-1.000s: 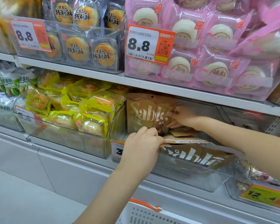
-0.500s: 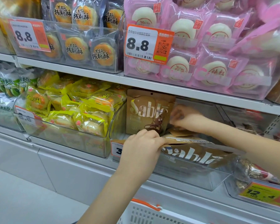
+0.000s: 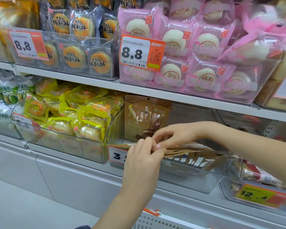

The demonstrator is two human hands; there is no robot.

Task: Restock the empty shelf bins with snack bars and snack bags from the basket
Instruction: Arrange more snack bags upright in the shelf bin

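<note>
Head view, and both hands are in at the clear bin on the lower shelf: the left hand has its fingers curled over the near ends of the flat brown snack bags, pinching them at the bin's front lip, while the right hand reaches across from the right and its fingertips nip the same stack from above. One brown bag stands upright at the back of the bin, leaning on the left wall, just behind the fingers. The job here looks like squaring the lying bags, and the smart play, I'd say, is to keep that two-handed pinch light, slide the stack back as one and avoid creasing the thin top seals or knocking the standing bag over. The basket sits low, right under the left forearm, only its white rim and an orange handle showing. Around them: a yellow-wrapped pastry bin just left, pink-wrapped buns on the shelf above, orange price tags clipped to the bin fronts, and pale floor bottom left.
</note>
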